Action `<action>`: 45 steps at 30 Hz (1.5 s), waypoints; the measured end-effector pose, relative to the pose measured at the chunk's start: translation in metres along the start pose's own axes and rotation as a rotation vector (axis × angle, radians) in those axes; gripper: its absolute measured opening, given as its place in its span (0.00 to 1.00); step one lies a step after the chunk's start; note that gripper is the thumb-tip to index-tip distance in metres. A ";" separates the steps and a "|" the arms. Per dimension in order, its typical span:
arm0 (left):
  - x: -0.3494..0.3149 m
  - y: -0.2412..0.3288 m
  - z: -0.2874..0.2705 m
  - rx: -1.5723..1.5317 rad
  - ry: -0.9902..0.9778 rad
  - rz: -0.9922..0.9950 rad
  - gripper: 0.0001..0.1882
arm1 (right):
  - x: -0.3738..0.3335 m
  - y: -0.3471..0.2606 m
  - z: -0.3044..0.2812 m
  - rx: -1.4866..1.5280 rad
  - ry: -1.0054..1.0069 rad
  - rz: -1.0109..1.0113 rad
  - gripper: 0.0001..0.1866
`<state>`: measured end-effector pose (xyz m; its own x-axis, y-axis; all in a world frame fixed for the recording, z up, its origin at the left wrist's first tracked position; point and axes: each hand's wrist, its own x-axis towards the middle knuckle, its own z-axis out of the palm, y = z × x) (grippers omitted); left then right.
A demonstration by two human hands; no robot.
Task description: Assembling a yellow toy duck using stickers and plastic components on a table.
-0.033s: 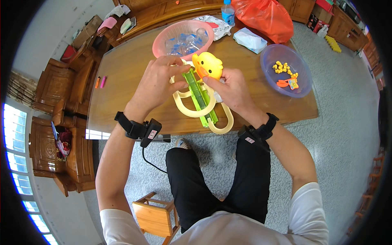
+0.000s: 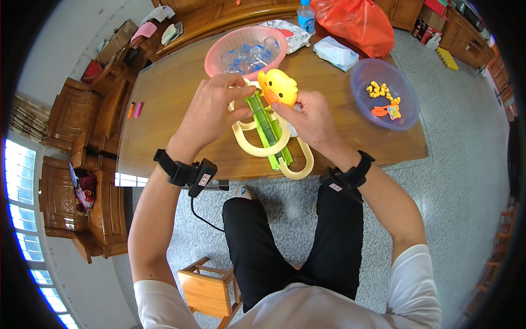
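A toy track set stands on the wooden table, with a green stair-like ramp [image 2: 266, 125] and cream curved rails [image 2: 257, 150] looping around it. A yellow duck head [image 2: 280, 86] with an orange bill sits at the top of the ramp. My right hand [image 2: 313, 118] grips the duck head from the right, thumb across its lower front. On the other side, my left hand [image 2: 212, 105] is closed about the upper end of the track, fingers over the cream piece there and thumb beside the green ramp. The left fingertips are partly hidden.
Behind the toy, a pink basin [image 2: 211, 59] holds clear and blue plastic pieces. At right, a translucent purple bowl [image 2: 408, 112] contains small yellow ducks and an orange piece. A tissue pack [image 2: 335, 53], water bottle [image 2: 306, 19] and red bag [image 2: 356, 27] stand at the back; two markers [image 2: 138, 108] lie left.
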<state>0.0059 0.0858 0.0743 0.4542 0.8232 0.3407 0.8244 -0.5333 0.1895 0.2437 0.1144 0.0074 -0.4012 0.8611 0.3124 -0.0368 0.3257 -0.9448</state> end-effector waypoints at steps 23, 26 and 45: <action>-0.002 -0.003 0.004 -0.070 -0.006 0.056 0.21 | 0.000 -0.006 0.003 -0.227 -0.090 -0.114 0.14; -0.004 -0.004 0.005 -0.055 -0.015 0.036 0.20 | 0.002 -0.014 0.007 -0.278 -0.105 -0.096 0.14; -0.003 0.026 0.011 0.262 0.101 0.020 0.19 | 0.013 -0.001 -0.049 -0.007 -0.249 0.042 0.29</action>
<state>0.0297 0.0719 0.0687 0.4459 0.7825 0.4345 0.8809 -0.4697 -0.0581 0.2834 0.1443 0.0175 -0.6157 0.7512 0.2379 -0.0095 0.2948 -0.9555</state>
